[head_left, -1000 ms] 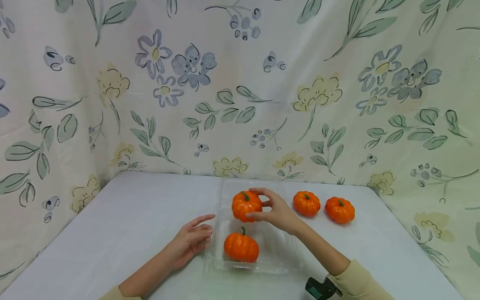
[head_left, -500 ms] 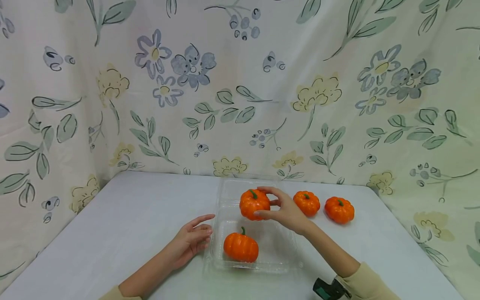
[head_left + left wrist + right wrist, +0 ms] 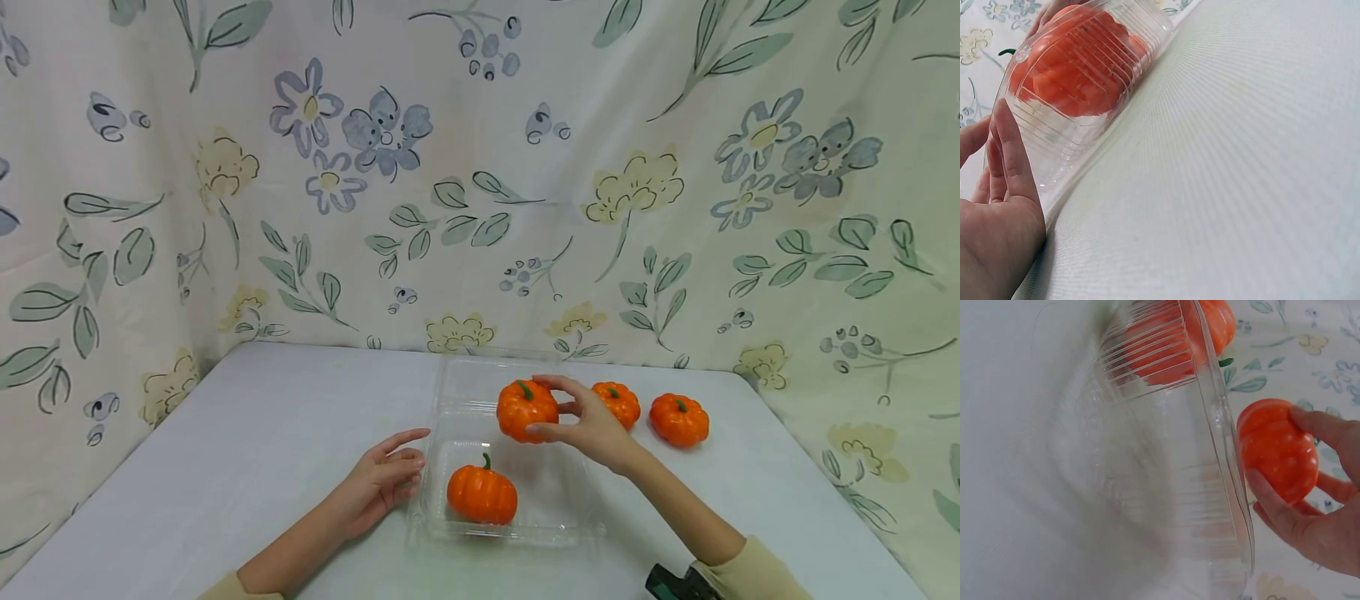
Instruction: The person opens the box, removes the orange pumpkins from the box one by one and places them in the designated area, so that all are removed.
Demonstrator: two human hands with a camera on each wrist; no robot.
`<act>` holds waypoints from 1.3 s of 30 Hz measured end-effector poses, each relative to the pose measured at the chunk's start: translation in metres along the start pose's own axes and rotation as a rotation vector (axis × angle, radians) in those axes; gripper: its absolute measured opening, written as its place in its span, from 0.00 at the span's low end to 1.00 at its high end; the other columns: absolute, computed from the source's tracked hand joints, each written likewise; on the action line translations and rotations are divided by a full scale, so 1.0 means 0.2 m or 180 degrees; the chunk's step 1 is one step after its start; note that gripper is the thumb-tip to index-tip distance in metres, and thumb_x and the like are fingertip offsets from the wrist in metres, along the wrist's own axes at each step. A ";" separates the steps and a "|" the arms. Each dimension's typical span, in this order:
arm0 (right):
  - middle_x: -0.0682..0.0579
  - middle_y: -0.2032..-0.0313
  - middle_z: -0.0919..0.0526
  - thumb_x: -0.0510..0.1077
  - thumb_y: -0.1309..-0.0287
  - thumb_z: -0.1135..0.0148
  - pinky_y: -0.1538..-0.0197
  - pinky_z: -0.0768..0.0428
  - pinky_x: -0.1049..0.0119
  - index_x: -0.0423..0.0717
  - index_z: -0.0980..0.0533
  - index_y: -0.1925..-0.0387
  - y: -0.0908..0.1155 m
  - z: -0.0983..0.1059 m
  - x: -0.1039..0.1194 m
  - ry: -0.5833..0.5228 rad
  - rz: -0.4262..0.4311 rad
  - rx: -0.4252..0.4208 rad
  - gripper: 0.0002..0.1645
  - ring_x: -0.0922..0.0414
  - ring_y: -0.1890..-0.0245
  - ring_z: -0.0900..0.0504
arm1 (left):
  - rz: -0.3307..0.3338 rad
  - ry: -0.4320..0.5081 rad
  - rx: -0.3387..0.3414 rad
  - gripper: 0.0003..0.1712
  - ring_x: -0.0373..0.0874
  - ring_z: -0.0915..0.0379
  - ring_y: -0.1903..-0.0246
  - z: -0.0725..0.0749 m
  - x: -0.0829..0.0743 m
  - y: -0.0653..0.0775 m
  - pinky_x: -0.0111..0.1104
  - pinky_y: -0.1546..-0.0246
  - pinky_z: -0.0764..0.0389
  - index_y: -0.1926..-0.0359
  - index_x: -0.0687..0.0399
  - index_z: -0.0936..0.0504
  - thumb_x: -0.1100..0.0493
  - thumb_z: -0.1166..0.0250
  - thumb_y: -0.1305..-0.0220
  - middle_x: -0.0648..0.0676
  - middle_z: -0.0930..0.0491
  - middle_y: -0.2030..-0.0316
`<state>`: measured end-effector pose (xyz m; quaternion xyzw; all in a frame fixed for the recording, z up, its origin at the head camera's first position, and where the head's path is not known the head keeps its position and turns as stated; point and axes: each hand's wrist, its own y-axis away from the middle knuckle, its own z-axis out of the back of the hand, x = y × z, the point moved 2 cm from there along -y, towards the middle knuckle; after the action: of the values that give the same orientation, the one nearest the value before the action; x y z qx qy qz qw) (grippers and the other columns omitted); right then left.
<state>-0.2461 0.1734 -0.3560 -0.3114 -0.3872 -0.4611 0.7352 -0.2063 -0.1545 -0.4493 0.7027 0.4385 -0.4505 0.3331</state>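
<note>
A small orange pumpkin with a green stem is gripped between the thumb and fingers of my right hand. It is held above the far part of a clear plastic container; the right wrist view shows this pumpkin higher than the container's rim. A second pumpkin sits inside the container at its near left. My left hand is at the container's left side, fingers extended, and the left wrist view shows the fingertips against the clear wall.
Two more orange pumpkins stand on the white table right of the container: one pumpkin partly behind my right hand, another pumpkin farther right. The container's clear lid lies opened toward the back. A floral curtain closes off the back.
My right hand has moved to the right with the pumpkin in its grip, now partly covering one of the pumpkins on the table. The left hand and the pumpkin in the container have stayed put.
</note>
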 end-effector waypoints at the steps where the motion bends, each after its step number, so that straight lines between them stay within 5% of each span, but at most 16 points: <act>1: 0.40 0.26 0.31 0.48 0.36 0.25 0.43 0.14 0.47 0.49 0.31 0.25 0.00 0.01 0.00 0.0005 -0.0008 -0.0007 0.42 0.35 0.35 0.23 | -0.0003 -0.0002 0.0004 0.27 0.34 0.22 0.67 0.00 0.00 0.00 0.24 0.59 0.15 0.27 0.54 0.31 0.66 0.39 0.23 0.46 0.19 0.60; 39: 0.38 0.26 0.31 0.48 0.35 0.26 0.42 0.14 0.47 0.48 0.32 0.25 0.21 0.22 -0.09 0.0080 -0.0025 -0.0349 0.41 0.30 0.33 0.26 | -0.0032 0.0009 0.0009 0.27 0.34 0.22 0.67 0.00 0.00 0.00 0.24 0.60 0.15 0.27 0.54 0.30 0.67 0.39 0.24 0.46 0.20 0.60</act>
<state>-0.2240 0.2325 -0.3537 -0.3438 -0.3533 -0.4885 0.7200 -0.2062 -0.1541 -0.4487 0.7016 0.4419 -0.4518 0.3291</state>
